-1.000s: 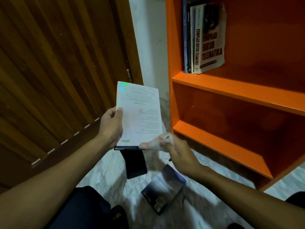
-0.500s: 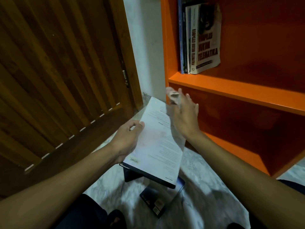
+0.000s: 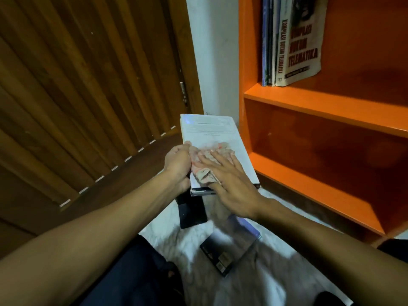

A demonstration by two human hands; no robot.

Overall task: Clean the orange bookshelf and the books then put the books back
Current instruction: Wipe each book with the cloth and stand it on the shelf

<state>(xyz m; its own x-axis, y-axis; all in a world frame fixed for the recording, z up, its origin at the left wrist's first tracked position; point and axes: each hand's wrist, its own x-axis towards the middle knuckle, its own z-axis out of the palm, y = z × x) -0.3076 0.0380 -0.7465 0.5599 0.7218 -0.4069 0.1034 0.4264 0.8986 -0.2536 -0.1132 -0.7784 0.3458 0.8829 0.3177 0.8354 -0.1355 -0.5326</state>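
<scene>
The step in hand is wiping a book. The left hand (image 3: 178,162) grips the white book (image 3: 212,138) by its left edge, fingers curled round it, and holds it above the floor (image 3: 198,246), tilted with its far end toward the wall. The right hand (image 3: 229,175) lies flat on the cover with fingers straight, pressing a crumpled cloth (image 3: 206,163) against it; the cloth spreads under the palm and fingertips, though its edges blur into the pale cover, so I cannot tell how much of the book it covers.

The shelf (image 3: 320,104) stands just to the right. Its upper compartment holds a few books (image 3: 293,40) upright against the left wall. The lower compartment has none where it is in view. Two dark books (image 3: 229,250) lie on the floor beneath the hands, seemingly not yet cleaned.

The task looks partly done: some books are back, one is under the cloth, two wait. The next move likely calls for drawing the cloth along the cover while the left hand keeps the book steady, then turning it to reach the other side and the spine. After that it can go upright on the shelf beside the others.
</scene>
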